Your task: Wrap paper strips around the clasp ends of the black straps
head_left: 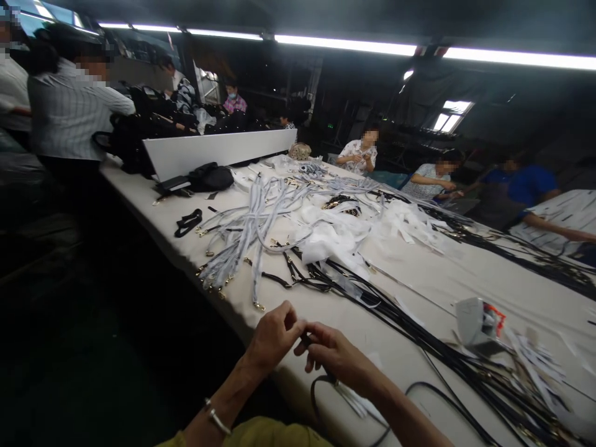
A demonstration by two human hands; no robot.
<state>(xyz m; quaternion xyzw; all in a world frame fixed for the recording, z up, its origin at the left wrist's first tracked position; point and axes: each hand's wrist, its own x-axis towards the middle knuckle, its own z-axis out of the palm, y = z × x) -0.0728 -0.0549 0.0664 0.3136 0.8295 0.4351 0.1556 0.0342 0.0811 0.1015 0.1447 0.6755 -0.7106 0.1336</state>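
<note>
My left hand and my right hand meet at the near edge of a long white table. Both are closed in a pinch on a thin black strap, which loops down below my right hand. A silver bracelet sits on my left wrist. A bundle of black straps runs along the table to the right of my hands. A heap of white-wrapped straps with gold clasps lies further up the table.
White wrapping scraps litter the table's middle. A small white holder with a red piece stands at the right. A white board and black bags sit at the far left. Several people work around the table.
</note>
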